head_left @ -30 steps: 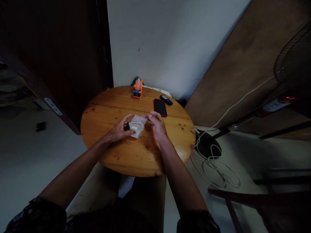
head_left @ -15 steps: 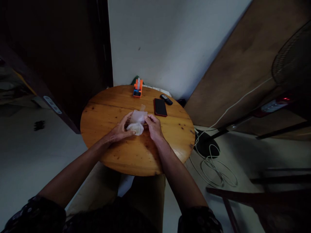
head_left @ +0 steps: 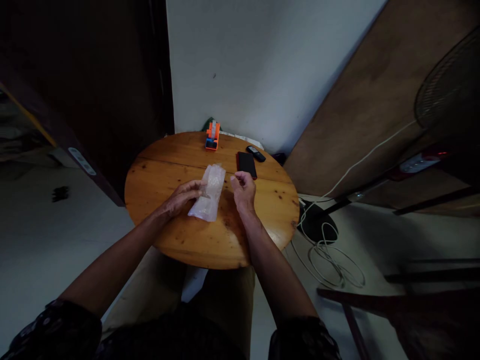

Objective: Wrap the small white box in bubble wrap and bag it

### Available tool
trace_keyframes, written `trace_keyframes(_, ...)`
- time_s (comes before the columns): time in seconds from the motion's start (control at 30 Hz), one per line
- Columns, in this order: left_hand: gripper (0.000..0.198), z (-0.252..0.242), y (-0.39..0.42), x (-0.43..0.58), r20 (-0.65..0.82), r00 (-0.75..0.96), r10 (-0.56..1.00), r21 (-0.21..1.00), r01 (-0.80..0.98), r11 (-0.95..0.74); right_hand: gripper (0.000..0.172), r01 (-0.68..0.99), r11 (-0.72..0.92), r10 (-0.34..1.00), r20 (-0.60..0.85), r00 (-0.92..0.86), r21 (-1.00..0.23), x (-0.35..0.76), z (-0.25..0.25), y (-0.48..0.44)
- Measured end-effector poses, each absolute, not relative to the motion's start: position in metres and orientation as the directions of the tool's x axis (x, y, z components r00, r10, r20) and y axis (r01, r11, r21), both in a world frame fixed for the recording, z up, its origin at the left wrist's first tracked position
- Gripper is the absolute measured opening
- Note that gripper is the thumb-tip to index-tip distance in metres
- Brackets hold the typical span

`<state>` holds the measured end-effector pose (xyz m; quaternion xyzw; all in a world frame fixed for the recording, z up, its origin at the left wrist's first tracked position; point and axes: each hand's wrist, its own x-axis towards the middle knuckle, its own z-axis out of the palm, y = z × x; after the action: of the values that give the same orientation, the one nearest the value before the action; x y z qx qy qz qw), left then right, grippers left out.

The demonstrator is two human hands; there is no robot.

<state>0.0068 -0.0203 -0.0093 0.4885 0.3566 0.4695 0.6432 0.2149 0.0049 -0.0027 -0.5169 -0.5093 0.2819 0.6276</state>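
A piece of whitish, see-through bubble wrap (head_left: 213,187) lies lengthwise on the round wooden table, wider at its near end. My left hand (head_left: 184,196) rests against its left side, with the fingers stretched out onto the plastic. Just right of the wrap and apart from it, my right hand (head_left: 244,190) is raised with thumb and fingertips drawn together. Whatever may be between those fingertips is too small to make out.
On the wooden table (head_left: 165,165) stands an orange and blue tape dispenser (head_left: 212,136) at the back. A dark phone (head_left: 246,164) with red edges and a small black remote-like device (head_left: 256,153) lie behind my right hand. White cable (head_left: 330,255) coils on the floor at right.
The bubble wrap, bunched between both hands before, now lies stretched out lengthwise. My right hand has come off it, moving slightly right and up. My left fingers have straightened over its side.
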Motion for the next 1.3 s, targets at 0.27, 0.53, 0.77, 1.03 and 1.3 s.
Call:
trace_keyframes(0.27,0.054,-0.007,-0.021,0.005,0.041,0.353,0.935,0.93,-0.355,0.094,0.04,0.337,0.251,0.964,0.264,-0.006,-0.908,0.188,-0.003,-0.014)
trace_keyframes(0.53,0.042,-0.003,-0.013,-0.002,0.102,0.179,0.979,0.901,-0.434,-0.014,0.016,0.045,0.209,0.956,0.214,0.199,-0.977,0.205,-0.004,-0.003)
trace_keyframes(0.77,0.05,-0.005,-0.009,0.0,0.081,0.109,0.991,0.934,-0.355,-0.038,0.026,-0.165,0.032,0.981,0.0,0.195,-0.986,0.206,-0.006,0.0)
trace_keyframes(1.03,0.058,-0.004,-0.015,0.003,0.11,0.095,0.989,0.942,-0.329,-0.073,0.035,0.124,0.217,0.943,0.241,0.23,-0.968,0.207,-0.013,0.008)
trace_keyframes(1.3,0.062,-0.002,-0.022,0.007,0.136,0.197,0.971,0.954,-0.29,-0.074,0.033,0.291,0.407,0.868,0.465,0.172,-0.866,0.199,-0.001,0.005)
